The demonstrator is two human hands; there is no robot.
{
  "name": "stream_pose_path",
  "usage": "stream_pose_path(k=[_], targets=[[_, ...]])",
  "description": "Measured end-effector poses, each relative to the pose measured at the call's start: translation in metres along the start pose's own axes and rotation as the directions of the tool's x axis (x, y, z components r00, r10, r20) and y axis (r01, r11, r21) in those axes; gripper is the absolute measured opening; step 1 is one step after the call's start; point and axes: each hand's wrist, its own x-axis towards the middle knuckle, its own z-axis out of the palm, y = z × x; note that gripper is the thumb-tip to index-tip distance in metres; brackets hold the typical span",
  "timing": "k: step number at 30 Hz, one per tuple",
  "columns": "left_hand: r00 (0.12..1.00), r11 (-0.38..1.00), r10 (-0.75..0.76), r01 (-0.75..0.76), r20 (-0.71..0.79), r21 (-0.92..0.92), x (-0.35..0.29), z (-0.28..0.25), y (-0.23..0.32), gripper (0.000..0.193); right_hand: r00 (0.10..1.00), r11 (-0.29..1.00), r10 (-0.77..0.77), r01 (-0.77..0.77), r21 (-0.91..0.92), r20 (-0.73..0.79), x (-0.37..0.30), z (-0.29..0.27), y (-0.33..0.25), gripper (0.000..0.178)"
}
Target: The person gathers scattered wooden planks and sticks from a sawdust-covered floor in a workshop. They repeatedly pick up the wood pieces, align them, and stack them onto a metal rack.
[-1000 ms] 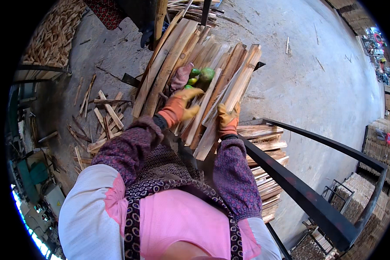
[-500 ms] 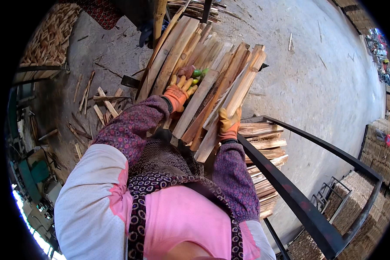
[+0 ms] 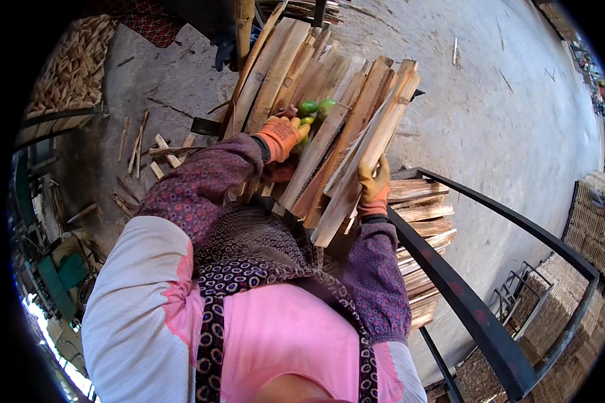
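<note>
My left hand (image 3: 281, 137), in an orange and yellow work glove, lies among the wood with its fingers curled and drawn together. Its fingertips touch a cluster of small round green fruits (image 3: 308, 109) and a pinkish-brown lump (image 3: 288, 112); what the fingers hold, if anything, is partly hidden. Split wooden slats (image 3: 275, 74) lie side by side around them, tilted away from me. On the right, my right hand (image 3: 374, 185), gloved alike, is closed round the outer edge of a long pale slat (image 3: 383, 131).
A black metal frame (image 3: 464, 302) stands close on my right, beside more stacked wood (image 3: 420, 225). Loose sticks (image 3: 171, 151) litter the floor at left. A wooden post (image 3: 244, 30) rises at the far side, and a heap of wood pieces (image 3: 70, 64) fills the far left.
The fingers of my left hand, spread before, have drawn together at the green fruits. My right hand keeps hold of the slat. The whole view has shifted slightly.
</note>
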Motion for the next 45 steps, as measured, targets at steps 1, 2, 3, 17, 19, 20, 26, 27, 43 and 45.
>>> stream_pose_path(k=[1, 2, 3, 17, 19, 20, 26, 27, 43, 45], targets=[[1.000, 1.000, -0.004, 0.004, 0.009, -0.010, 0.001, -0.006, 0.000, 0.101, 0.995, 0.956, -0.069, 0.047, -0.291, -0.068, 0.005, -0.017, 0.005, 0.082], [0.999, 1.000, -0.018, 0.018, 0.027, -0.021, -0.003, -0.012, -0.003, 0.102, 0.988, 0.909, -0.134, 0.092, -0.406, -0.077, 0.001, -0.011, -0.009, 0.081], [0.998, 0.999, -0.032, 0.033, 0.046, -0.032, -0.007, -0.015, -0.005, 0.104, 0.977, 0.847, -0.200, 0.133, -0.515, -0.077, -0.002, -0.004, -0.023, 0.080], [0.997, 0.994, -0.083, 0.083, 0.003, 0.070, 0.020, 0.018, 0.031, 0.072, 0.999, 0.940, -0.001, -0.010, -0.341, -0.032, -0.004, 0.030, -0.045, 0.106], [0.997, 0.996, -0.067, 0.069, 0.025, -0.062, 0.012, 0.002, 0.021, 0.081, 0.973, 0.883, -0.168, 0.077, -0.462, -0.159, -0.008, 0.027, -0.048, 0.093], [0.997, 0.975, -0.081, 0.082, 0.012, -0.204, 0.001, -0.012, 0.011, 0.086, 0.957, 0.827, -0.264, 0.159, -0.539, -0.123, -0.013, 0.027, -0.060, 0.088], [0.953, 0.143, -0.179, -0.222, -0.246, -0.964, -0.054, -0.037, -0.056, 0.066, 0.901, 0.706, -0.174, 0.395, -0.588, 0.397, -0.052, 0.077, -0.098, 0.060], [0.935, 0.094, -0.200, -0.281, -0.294, -0.955, -0.061, -0.038, -0.064, 0.065, 0.871, 0.649, -0.092, 0.420, -0.635, 0.482, -0.060, 0.094, -0.092, 0.059], [0.826, 0.325, -0.483, -0.139, -0.290, -0.935, -0.110, 0.066, -0.116, 0.074, 0.875, 0.460, -0.046, 0.447, -0.767, 0.482, -0.014, 0.159, -0.028, 0.031], [0.854, 0.270, -0.472, -0.094, -0.217, -0.958, -0.115, 0.055, -0.110, 0.075, 0.951, 0.679, 0.041, 0.198, -0.707, 0.306, 0.007, 0.146, -0.060, 0.033]])
